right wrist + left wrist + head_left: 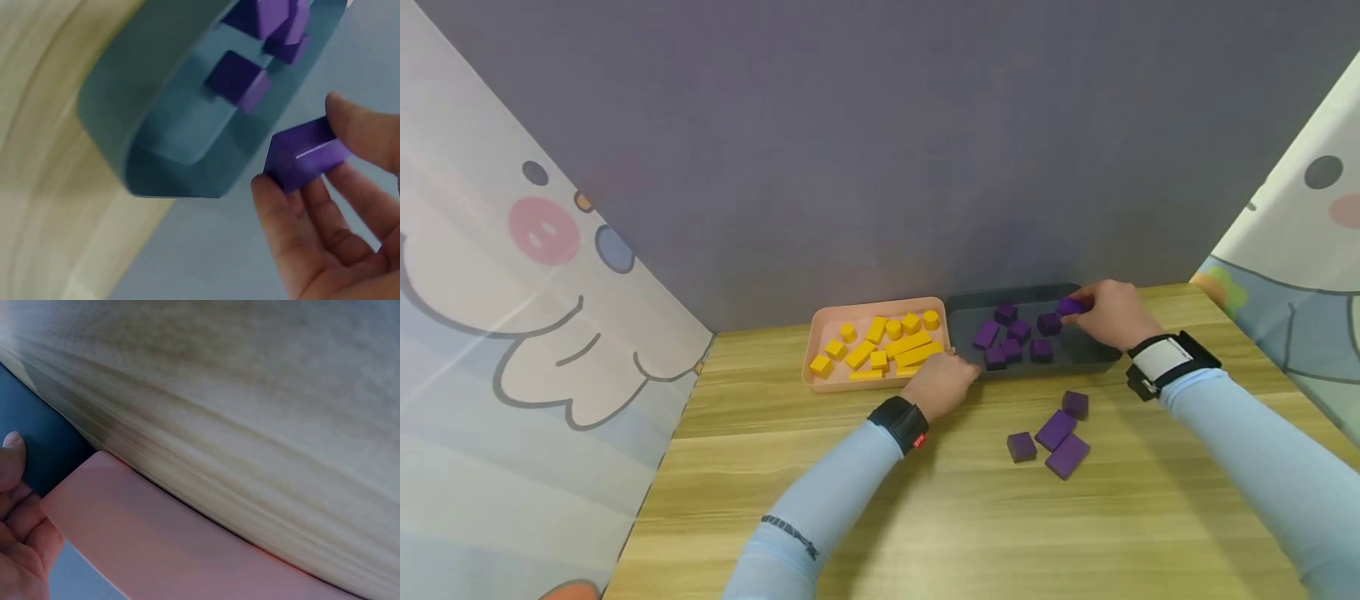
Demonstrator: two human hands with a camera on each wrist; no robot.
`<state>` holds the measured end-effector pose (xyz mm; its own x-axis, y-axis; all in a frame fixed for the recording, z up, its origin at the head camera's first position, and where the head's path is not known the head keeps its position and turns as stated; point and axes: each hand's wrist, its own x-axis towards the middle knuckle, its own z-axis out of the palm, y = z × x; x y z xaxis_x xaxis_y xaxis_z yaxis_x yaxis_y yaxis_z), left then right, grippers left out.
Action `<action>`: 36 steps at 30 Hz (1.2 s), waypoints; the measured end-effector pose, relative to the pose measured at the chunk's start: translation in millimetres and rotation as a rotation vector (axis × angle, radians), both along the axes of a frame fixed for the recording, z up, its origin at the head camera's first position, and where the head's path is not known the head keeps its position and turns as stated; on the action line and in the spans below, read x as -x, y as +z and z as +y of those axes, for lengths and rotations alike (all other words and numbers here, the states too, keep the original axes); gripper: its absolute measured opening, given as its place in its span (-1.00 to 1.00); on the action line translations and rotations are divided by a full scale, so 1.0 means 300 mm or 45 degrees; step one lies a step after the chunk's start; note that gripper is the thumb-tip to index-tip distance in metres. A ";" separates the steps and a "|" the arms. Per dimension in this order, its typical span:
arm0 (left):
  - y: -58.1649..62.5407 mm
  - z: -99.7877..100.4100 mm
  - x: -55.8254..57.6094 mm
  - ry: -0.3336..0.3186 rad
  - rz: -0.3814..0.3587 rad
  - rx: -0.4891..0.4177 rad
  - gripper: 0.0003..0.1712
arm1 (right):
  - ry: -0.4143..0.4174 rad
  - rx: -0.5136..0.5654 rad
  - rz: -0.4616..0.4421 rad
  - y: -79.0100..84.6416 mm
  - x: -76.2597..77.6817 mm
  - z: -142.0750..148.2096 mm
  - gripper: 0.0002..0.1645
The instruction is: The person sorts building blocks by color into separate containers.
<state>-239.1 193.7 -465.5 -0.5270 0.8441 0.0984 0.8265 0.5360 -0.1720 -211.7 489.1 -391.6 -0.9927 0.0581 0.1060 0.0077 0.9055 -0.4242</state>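
Observation:
My right hand (1114,315) pinches a purple block (301,155) between thumb and fingertips, over the right end of the dark blue-grey tray (1086,354). Several other purple blocks (239,81) lie inside that tray. At the front, where the dark tray meets the pink tray (814,340), my left hand (942,385) grips the dark tray's rim. In the left wrist view, its thumb (11,459) lies against the dark outer wall and its fingers curl at the rim, close beside the pink tray's corner. Yellow blocks (913,342) of several shapes fill the pink tray.
On the wooden table (760,467), in front of the dark tray, lie several loose purple blocks (1056,430). A grey wall (880,167) rises right behind both trays. Printed cartoon panels (490,250) stand along the sides.

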 end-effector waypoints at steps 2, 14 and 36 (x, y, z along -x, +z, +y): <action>0.000 -0.001 -0.002 -0.001 0.000 0.004 -0.77 | -0.040 0.007 0.010 -0.014 0.005 0.017 -0.49; 0.011 0.000 -0.005 0.012 -0.031 0.027 -0.80 | -0.236 -0.017 -0.055 -0.090 0.061 0.033 -0.48; -0.004 0.003 0.008 -0.004 -0.006 0.022 -0.76 | -0.266 -0.040 -0.087 -0.171 0.077 0.032 -0.61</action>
<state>-241.4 194.5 -466.7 -0.5251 0.8472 0.0810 0.8288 0.5307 -0.1773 -234.9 498.6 -442.8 -0.9644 0.2608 0.0443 0.2240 0.8942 -0.3877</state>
